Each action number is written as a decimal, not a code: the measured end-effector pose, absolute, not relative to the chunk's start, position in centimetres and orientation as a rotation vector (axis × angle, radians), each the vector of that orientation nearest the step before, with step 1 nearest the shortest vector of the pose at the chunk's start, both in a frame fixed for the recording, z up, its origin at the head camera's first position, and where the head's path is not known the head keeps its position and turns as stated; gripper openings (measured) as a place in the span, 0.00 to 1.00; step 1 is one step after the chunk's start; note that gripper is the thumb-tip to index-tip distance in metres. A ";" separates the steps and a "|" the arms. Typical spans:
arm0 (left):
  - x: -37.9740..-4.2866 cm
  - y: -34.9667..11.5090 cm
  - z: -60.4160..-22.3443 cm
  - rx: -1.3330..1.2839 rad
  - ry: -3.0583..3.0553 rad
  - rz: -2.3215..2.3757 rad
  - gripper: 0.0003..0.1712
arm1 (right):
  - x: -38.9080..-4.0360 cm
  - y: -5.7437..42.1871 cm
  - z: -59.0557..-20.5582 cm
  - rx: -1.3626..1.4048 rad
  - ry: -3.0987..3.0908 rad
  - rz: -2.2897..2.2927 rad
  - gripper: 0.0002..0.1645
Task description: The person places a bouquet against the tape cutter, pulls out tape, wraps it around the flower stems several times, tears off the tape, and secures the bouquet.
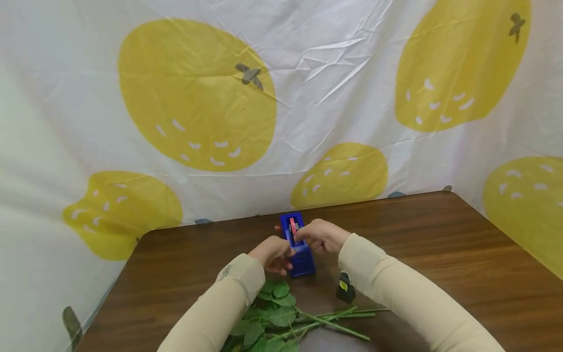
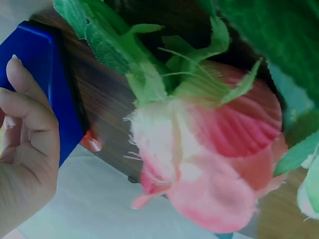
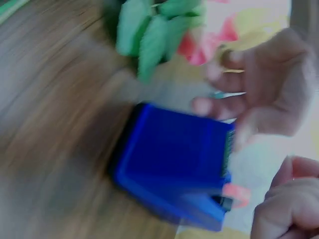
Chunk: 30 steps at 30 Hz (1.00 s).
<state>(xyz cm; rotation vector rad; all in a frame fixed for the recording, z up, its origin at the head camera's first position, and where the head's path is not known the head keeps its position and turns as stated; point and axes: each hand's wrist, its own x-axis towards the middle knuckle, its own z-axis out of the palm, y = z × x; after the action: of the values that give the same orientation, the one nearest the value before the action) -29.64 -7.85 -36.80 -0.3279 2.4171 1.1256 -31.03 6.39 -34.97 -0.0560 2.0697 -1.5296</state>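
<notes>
A blue tape dispenser [image 1: 303, 265] with a pinkish-red roll [image 1: 293, 225] stands on the wooden table between both hands. My left hand [image 1: 276, 253] is at its left side, fingers loosely bent, thumb close to the cutter end; the right wrist view shows the left hand [image 3: 274, 82] with spread fingers beside the serrated edge. My right hand [image 1: 324, 235] reaches over from the right, fingers curled and fingertips near the roll. In the right wrist view, the thumb and index finger of my right hand [image 3: 289, 204] come together; I cannot tell whether they pinch tape.
Green leaves [image 1: 281, 315] and crossed stems [image 1: 334, 320] lie in front of the dispenser. A pink artificial rose [image 2: 209, 159] shows large in the left wrist view. A small black-and-yellow object [image 1: 345, 288] sits by the right sleeve. A lemon-print curtain [image 1: 281, 127] hangs behind the table [image 1: 440, 234].
</notes>
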 end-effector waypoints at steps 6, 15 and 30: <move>-29.6 -7.8 -36.6 -0.332 2.424 1.146 0.10 | -30.0 7.1 -35.1 -0.077 1.933 -1.542 0.18; -29.5 -7.9 -36.3 -0.340 2.406 1.194 0.09 | -25.5 8.1 -35.5 -0.169 1.954 -1.562 0.17; -29.2 -7.8 -36.5 -0.321 2.472 1.182 0.10 | -18.3 10.3 -39.4 -0.281 1.715 -1.585 0.24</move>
<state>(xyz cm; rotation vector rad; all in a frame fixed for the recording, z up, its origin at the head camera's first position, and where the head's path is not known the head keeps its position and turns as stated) -29.16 -7.81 -36.46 -0.3208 2.4723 1.1818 -18.30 10.33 -39.35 -0.2809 1.7149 -1.5846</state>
